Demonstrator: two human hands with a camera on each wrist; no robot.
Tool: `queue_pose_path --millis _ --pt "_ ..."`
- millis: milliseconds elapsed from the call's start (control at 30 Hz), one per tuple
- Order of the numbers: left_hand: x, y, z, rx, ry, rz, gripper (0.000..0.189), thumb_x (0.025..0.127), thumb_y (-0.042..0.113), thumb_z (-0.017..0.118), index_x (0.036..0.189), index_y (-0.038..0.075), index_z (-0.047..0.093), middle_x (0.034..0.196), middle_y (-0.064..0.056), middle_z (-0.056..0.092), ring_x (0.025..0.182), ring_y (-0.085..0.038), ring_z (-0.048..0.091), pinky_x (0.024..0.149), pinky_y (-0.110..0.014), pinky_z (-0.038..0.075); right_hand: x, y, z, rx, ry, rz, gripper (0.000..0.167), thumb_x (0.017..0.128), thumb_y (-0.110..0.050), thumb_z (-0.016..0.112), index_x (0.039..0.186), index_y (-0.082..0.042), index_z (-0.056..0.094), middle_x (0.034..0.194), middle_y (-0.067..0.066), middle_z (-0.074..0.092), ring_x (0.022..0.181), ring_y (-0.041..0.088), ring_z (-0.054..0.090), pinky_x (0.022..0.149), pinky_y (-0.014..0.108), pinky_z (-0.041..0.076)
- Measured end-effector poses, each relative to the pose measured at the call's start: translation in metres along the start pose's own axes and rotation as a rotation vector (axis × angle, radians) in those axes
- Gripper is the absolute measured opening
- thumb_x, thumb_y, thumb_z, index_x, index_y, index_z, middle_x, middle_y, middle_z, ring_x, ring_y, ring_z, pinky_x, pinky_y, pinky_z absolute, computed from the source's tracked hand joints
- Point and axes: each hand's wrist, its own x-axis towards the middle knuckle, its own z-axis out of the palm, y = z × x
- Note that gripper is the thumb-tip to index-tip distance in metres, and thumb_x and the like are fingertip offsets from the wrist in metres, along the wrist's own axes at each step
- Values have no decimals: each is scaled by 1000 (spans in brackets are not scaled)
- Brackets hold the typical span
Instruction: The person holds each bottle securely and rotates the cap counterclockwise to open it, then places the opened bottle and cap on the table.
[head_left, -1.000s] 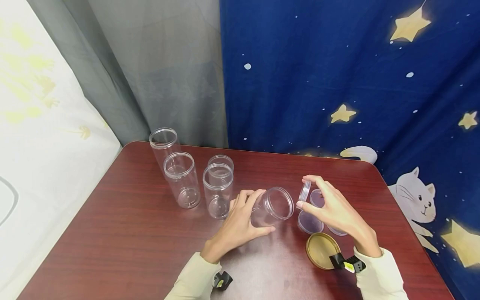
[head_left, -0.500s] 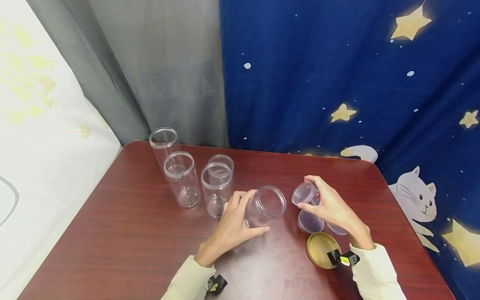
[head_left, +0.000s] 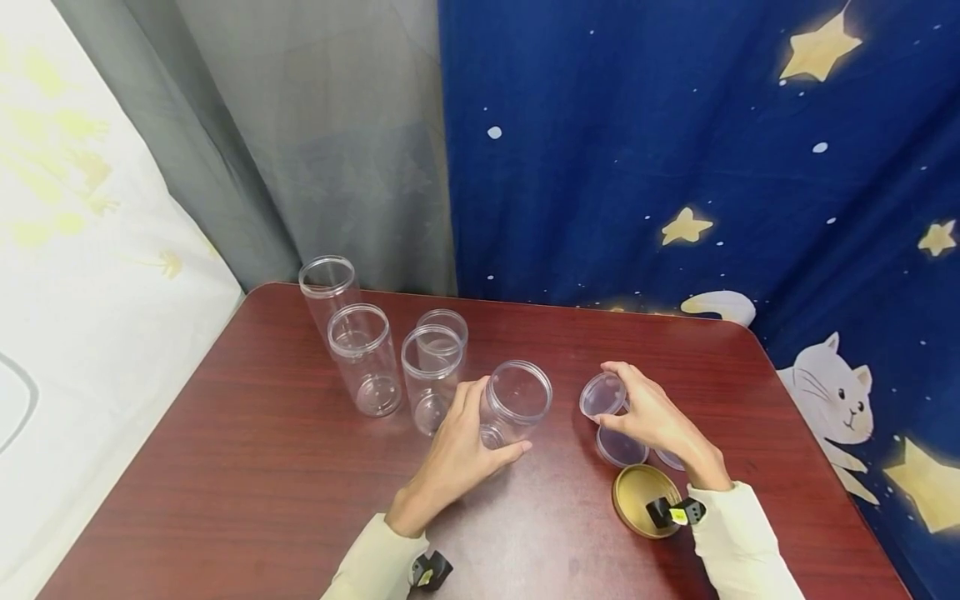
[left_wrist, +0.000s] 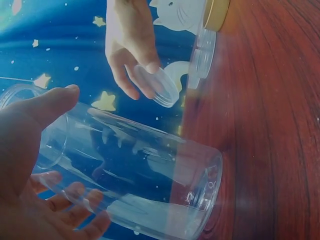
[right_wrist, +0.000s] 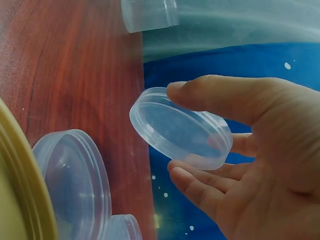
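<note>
My left hand (head_left: pixel 453 462) grips a clear plastic jar (head_left: pixel 513 408) around its upper body, thumb on the near side. The jar leans slightly, its open mouth up and its base close to the table in the left wrist view. To its right, my right hand (head_left: pixel 663 425) pinches a clear round lid (right_wrist: pixel 180 132) at the edge between thumb and fingers. The lid is tilted, apart from the jar and above other clear lids (head_left: pixel 622 445) on the table. A gold lid (head_left: pixel 637 500) lies below my right wrist.
Several open clear jars (head_left: pixel 362 333) stand upright on the left half of the dark red table (head_left: pixel 247 467). The nearest one (head_left: pixel 433 354) is right beside my left fingers. A blue star-patterned curtain (head_left: pixel 585 167) hangs behind the table.
The jar in my left hand has shifted left and tipped more upright. My right hand has moved slightly left and turned the lid from edge-on to showing its face.
</note>
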Motion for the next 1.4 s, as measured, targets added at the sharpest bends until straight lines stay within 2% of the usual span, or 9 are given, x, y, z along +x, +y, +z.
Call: queue_pose_path --millis 167,400,800,967,1267,1400 --pt "-1 0 0 -8 3 -16 93 67 35 91 141 6 43 126 -7 53 114 -20 58 98 -43 49 4 0 5 -37 -5 14 72 75 -19 84 133 2 49 129 21 58 112 38 60 94 58 45" --pt "-3 -1 -2 -25 4 -10 92 67 34 91 141 6 43 122 -6 55 111 -19 60 96 -43 50 9 4 13 20 -43 53 73 77 -18 83 136 4 46 133 24 54 117 39 55 97 57 45" --pt "-4 -4 -3 -25 9 -22 93 68 35 90 141 5 42 124 -8 57 113 -20 60 98 -44 49 15 11 23 37 -48 91 73 79 -22 82 137 1 45 128 25 57 115 38 60 95 55 46" --pt "-4 -5 -3 -43 9 -22 93 67 34 90 141 3 42 126 -12 57 116 -21 59 99 -45 48 17 13 26 35 -53 90 72 79 -22 82 137 1 46 129 25 56 115 38 59 94 55 47" --pt "-5 -6 -3 -53 9 -18 93 68 33 90 141 1 42 127 -11 57 115 -21 59 99 -45 48 20 15 27 31 -98 116 72 81 -24 81 136 3 44 128 28 58 119 41 57 96 56 46" --pt "-4 -6 -4 -62 5 -19 94 68 33 90 142 2 42 130 -13 56 117 -23 58 101 -45 47 23 14 29 12 -126 134 73 81 -25 81 136 4 43 132 28 55 121 41 55 97 56 45"
